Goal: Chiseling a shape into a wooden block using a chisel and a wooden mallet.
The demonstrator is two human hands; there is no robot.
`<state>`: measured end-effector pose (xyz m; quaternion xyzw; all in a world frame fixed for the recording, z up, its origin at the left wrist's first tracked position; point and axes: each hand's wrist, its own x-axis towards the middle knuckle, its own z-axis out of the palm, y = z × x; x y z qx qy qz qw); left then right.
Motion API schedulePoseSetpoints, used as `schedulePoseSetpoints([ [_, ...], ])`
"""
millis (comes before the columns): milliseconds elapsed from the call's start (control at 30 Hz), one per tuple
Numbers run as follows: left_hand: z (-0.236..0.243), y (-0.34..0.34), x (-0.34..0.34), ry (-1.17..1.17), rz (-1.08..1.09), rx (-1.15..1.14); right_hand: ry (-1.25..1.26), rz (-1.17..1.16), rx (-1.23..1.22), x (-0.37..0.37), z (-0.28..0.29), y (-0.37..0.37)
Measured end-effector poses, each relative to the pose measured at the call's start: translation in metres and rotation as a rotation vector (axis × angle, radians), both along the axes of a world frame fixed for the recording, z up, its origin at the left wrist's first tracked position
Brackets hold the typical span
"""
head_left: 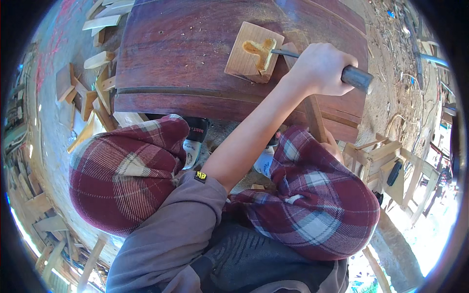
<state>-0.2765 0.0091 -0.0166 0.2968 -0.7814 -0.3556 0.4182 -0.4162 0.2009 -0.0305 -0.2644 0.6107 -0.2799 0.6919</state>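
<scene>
My left hand [320, 68] is closed around a chisel, its grey rounded handle [357, 79] sticking out to the right of the fist. The thin metal blade points left, with its tip at the edge of a carved recess in a light wooden block [238, 61]. That recess is rounded, branching and yellowish. Beneath my left wrist runs a brown wooden bar [315, 117], slanting from beside the block down toward my right knee. At its lower end my right hand [333, 146] grips it, mostly hidden behind the plaid cloth over the knee.
The block lies on a dark reddish wooden bench top [166, 53] with a groove along its near side. Wood offcuts [95, 93] are piled on the floor at left. A light wooden frame [391, 161] stands at right, beside my knee.
</scene>
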Motion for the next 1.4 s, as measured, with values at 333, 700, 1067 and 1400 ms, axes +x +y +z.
schedulePoseSetpoints([
  [333, -0.004, -0.024, 0.02, 0.38, 0.214, -0.02, 0.013, 0.04, -0.108, -0.006, -0.018, -0.008],
  [700, 0.005, -0.023, 0.023, 0.423, 0.239, 0.106, 0.215, -0.024, -0.541, -0.094, 0.059, 0.022],
  [1067, 0.006, -0.02, 0.013, 0.345, 0.238, 0.088, 0.664, 0.028, -0.852, -0.042, 0.089, -0.006],
  [1400, 0.0, -0.017, -0.002, 0.189, 0.217, 0.088, 0.602, -0.217, -0.722, -0.008, 0.087, -0.002],
])
